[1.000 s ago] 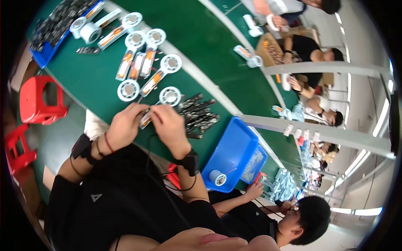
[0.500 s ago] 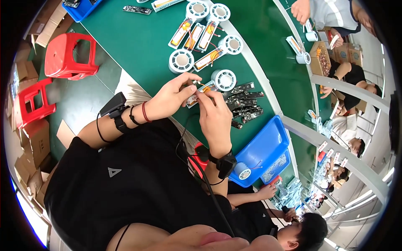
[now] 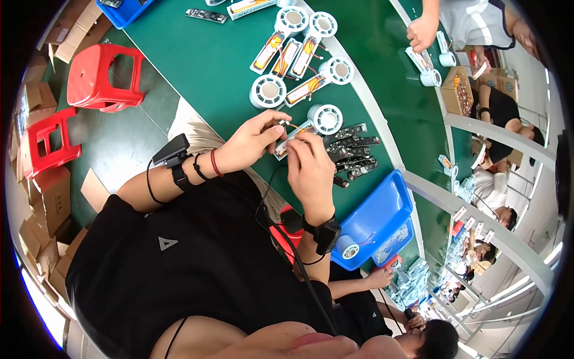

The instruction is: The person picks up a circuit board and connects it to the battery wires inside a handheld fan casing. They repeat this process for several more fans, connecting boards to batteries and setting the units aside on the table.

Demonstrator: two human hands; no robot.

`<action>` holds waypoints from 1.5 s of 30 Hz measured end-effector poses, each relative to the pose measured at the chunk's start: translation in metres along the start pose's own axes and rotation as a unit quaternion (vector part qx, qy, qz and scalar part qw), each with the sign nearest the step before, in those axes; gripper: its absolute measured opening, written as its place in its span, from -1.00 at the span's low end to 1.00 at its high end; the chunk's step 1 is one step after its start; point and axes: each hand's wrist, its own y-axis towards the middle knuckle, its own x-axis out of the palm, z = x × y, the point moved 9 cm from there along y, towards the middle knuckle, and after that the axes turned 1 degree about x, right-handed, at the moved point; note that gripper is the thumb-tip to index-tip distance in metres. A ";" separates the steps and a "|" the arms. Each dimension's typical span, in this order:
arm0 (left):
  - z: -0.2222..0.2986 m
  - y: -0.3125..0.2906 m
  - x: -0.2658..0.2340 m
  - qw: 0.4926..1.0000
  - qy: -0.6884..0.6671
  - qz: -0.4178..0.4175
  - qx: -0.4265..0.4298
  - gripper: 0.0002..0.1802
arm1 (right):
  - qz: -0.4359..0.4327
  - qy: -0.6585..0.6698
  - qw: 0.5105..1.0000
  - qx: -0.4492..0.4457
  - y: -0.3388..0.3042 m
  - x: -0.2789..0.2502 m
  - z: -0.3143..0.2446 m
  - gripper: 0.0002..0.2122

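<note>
A pale blue handheld fan body [image 3: 326, 119] with a round vented head lies on the green table, its open handle partly under my fingers. My left hand [image 3: 254, 140] pinches a small white wire connector [image 3: 285, 122] between thumb and forefinger. Thin orange wire [image 3: 294, 126] runs from it toward the fan. My right hand [image 3: 312, 173] is closed over the handle, fingertips pressed together beside the wire; what they grip is hidden. Just right lies a pile of black circuit boards [image 3: 354, 152]. Farther up sit several similar fan bodies [image 3: 268, 91] with yellow-orange batteries and loose wires.
A blue tray [image 3: 382, 200] holding one fan part stands at the right, beside a co-worker's hand [image 3: 380, 277]. Across the grey rail, another person's hand [image 3: 423, 33] is over a fan body. Red stools [image 3: 89, 78] stand on the floor at left. Another blue bin [image 3: 128, 15] sits top left.
The view has shifted slightly, so the table things appear lower and to the right. My right fingertips have drawn a little away from the connector. The person across has lowered a hand onto a fan body.
</note>
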 end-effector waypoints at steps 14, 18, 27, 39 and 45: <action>0.014 -0.003 -0.002 0.991 0.096 0.016 0.096 -0.63 | -0.046 0.040 0.997 -0.041 0.004 -0.008 -0.008 -0.89; 0.042 -0.009 0.003 0.948 0.260 0.029 0.179 -0.63 | 0.018 0.177 0.982 0.067 0.005 -0.004 0.023 -0.92; 0.052 -0.010 0.015 0.923 0.299 0.029 0.241 -0.60 | 0.121 0.159 0.977 0.071 0.008 -0.014 0.029 -0.89; 0.052 0.003 0.025 0.921 0.289 -0.031 0.258 -0.62 | 0.104 0.162 0.980 0.054 0.012 -0.021 0.033 -0.87; 0.054 0.005 0.024 0.911 0.284 -0.038 0.298 -0.58 | 0.088 0.124 0.988 0.012 0.013 -0.028 0.024 -0.86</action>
